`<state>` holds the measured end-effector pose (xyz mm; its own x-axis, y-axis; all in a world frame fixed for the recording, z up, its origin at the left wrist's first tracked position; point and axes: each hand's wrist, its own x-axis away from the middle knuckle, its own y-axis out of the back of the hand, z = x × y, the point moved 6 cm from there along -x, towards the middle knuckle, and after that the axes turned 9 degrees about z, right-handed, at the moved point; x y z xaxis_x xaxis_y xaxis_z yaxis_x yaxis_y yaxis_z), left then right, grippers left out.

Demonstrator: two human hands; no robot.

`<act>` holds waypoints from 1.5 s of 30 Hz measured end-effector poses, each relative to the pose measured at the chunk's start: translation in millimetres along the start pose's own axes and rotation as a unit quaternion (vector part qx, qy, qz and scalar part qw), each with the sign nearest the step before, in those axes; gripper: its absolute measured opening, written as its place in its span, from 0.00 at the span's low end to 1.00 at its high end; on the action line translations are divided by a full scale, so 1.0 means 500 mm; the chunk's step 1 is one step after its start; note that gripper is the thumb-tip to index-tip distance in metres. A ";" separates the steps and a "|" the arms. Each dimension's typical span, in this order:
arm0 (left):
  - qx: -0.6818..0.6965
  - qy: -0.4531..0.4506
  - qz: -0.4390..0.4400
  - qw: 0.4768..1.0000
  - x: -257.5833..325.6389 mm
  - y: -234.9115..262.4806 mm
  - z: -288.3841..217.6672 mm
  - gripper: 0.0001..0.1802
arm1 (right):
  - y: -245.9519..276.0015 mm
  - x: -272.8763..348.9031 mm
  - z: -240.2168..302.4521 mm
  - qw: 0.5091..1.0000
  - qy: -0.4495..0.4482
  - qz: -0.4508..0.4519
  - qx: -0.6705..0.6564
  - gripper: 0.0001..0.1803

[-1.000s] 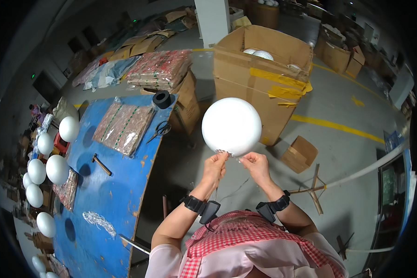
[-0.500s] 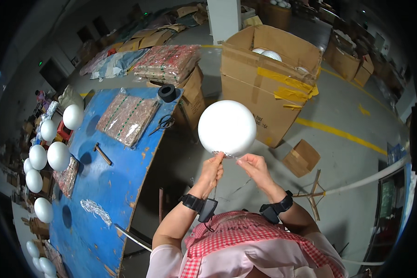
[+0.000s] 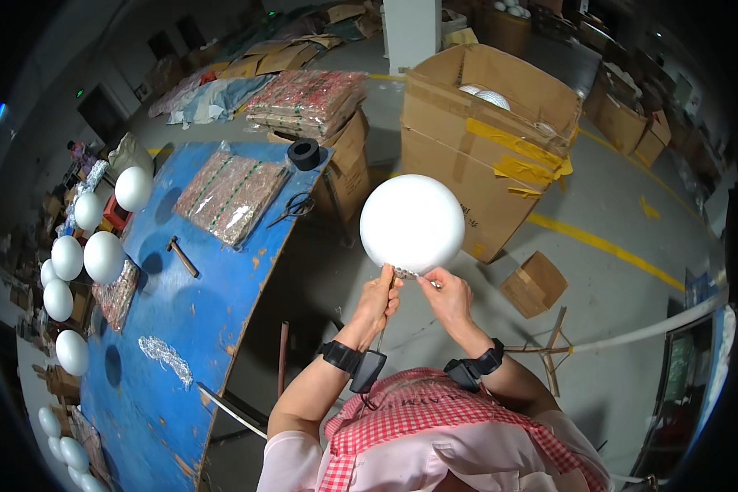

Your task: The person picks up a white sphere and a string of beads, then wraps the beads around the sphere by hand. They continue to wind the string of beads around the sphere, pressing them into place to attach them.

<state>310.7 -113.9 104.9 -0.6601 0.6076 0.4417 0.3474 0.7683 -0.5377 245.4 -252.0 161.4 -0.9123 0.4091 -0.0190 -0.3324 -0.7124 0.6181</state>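
Large, smooth white ball sat just beyond both hands, right of the blue-painted tabletop. Left hand pinched a silvery beaded strand at the ball's near edge; right hand pinched it alongside.

Losing part of the silvery strip, too small to make out, inside the left hand and right hand; seeing only tops of balls in the tall carton.

My left hand is holding the white ball; my right hand is pinching a silvery strand.
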 end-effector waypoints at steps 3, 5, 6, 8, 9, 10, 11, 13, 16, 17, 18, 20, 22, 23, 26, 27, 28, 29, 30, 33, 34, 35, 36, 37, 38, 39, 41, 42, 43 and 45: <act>-0.011 0.006 0.008 1.000 0.006 -0.001 -0.001 0.25 | -0.008 -0.002 -0.002 1.000 -0.001 -0.007 -0.002 0.12; -0.026 0.011 0.027 0.999 0.015 -0.008 -0.005 0.27 | -0.011 0.000 0.005 1.000 0.008 -0.011 0.003 0.12; -0.025 0.010 0.026 0.999 0.019 -0.009 -0.004 0.27 | -0.012 0.001 0.009 1.000 0.017 -0.015 0.008 0.11; -0.046 0.020 0.040 0.998 0.029 -0.017 0.004 0.29 | -0.013 0.005 0.016 0.999 0.035 -0.022 0.009 0.11; -0.044 0.019 0.039 0.998 0.033 -0.017 0.006 0.29 | -0.012 0.008 0.022 0.998 0.053 -0.031 0.009 0.11; -0.053 0.011 0.036 0.998 0.036 -0.017 0.005 0.28 | -0.013 0.009 0.027 0.998 0.054 -0.028 0.010 0.11; -0.062 0.002 0.033 0.998 0.038 -0.015 0.004 0.27 | -0.012 0.010 0.035 0.998 0.061 -0.024 0.011 0.11; -0.077 0.008 0.038 0.996 0.036 -0.002 0.009 0.25 | -0.015 0.011 0.040 0.997 0.069 -0.017 0.012 0.10; -0.086 0.004 0.010 0.996 0.032 0.012 0.014 0.21 | -0.024 0.014 0.053 0.992 0.118 -0.009 0.050 0.10; -0.078 -0.006 -0.024 0.997 0.032 0.020 0.012 0.19 | -0.027 0.018 0.063 0.985 0.133 -0.001 0.112 0.10; -0.077 -0.007 -0.025 0.997 0.031 0.022 0.011 0.19 | -0.031 0.022 0.073 0.974 0.148 0.007 0.173 0.09; -0.056 -0.033 -0.038 0.997 0.031 0.030 0.005 0.17 | -0.047 0.039 0.081 0.963 0.134 0.039 0.230 0.10; -0.062 -0.033 -0.053 0.996 0.030 0.035 -0.001 0.17 | -0.062 0.039 0.069 0.948 0.119 0.068 0.286 0.10; -0.068 -0.033 -0.067 0.995 0.030 0.037 -0.004 0.17 | -0.064 0.028 0.049 0.953 0.116 0.062 0.272 0.10; -0.068 -0.031 -0.058 0.996 0.031 0.037 0.002 0.17 | -0.052 0.001 0.022 0.984 0.081 0.116 0.107 0.12; -0.068 -0.031 -0.058 0.995 0.032 0.039 0.001 0.17 | -0.060 -0.004 0.014 0.983 0.047 0.173 -0.045 0.13; -0.065 -0.027 -0.058 0.996 0.032 0.039 0.002 0.17 | -0.061 -0.005 0.012 0.983 0.046 0.173 -0.046 0.13; -0.062 -0.024 -0.058 0.996 0.031 0.038 0.003 0.17 | -0.063 -0.006 0.009 0.975 0.042 0.174 -0.131 0.13; -0.062 -0.023 -0.058 0.996 0.031 0.038 0.006 0.17 | -0.063 -0.006 0.006 0.960 0.038 0.173 -0.215 0.14; -0.076 -0.020 -0.055 0.995 0.028 0.035 0.008 0.17 | -0.056 -0.013 0.001 0.954 0.023 0.158 -0.254 0.11; -0.078 -0.023 -0.052 0.995 0.027 0.034 0.009 0.17 | -0.052 -0.007 0.012 0.954 0.021 0.157 -0.255 0.11; -0.079 -0.027 -0.052 0.995 0.028 0.036 0.009 0.17 | -0.034 0.001 0.030 0.978 0.008 0.111 -0.177 0.11; -0.079 -0.026 -0.053 0.995 0.029 0.040 0.009 0.17 | -0.020 0.005 0.039 0.993 -0.005 0.063 -0.097 0.11; -0.069 -0.029 -0.047 0.996 0.029 0.038 0.009 0.16 | -0.017 0.002 0.037 0.993 -0.006 0.063 -0.097 0.11; -0.059 -0.031 -0.042 0.997 0.030 0.037 0.008 0.16 | -0.022 -0.002 0.029 0.991 -0.021 0.102 -0.085 0.13; -0.058 -0.031 -0.041 0.997 0.030 0.036 0.008 0.16 | -0.029 -0.004 0.020 0.987 -0.035 0.142 -0.073 0.14; -0.052 -0.026 -0.034 0.998 0.030 0.032 0.008 0.16 | -0.046 -0.007 -0.011 0.979 -0.031 0.171 -0.108 0.15; -0.052 -0.025 -0.033 0.998 0.030 0.031 0.009 0.16 | -0.059 -0.005 -0.020 0.969 -0.026 0.201 -0.144 0.16; -0.056 -0.028 -0.039 0.997 0.031 0.035 0.009 0.15 | -0.065 -0.005 -0.023 0.968 -0.026 0.203 -0.144 0.16; -0.059 -0.032 -0.045 0.997 0.032 0.040 0.010 0.15 | -0.064 -0.003 -0.002 0.977 0.081 0.165 0.109 0.09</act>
<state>303.9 -90.0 97.8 -0.7315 0.5248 0.4354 0.3587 0.8392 -0.4087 257.0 -230.4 140.5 -0.9929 0.0697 0.0966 0.0290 -0.6450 0.7636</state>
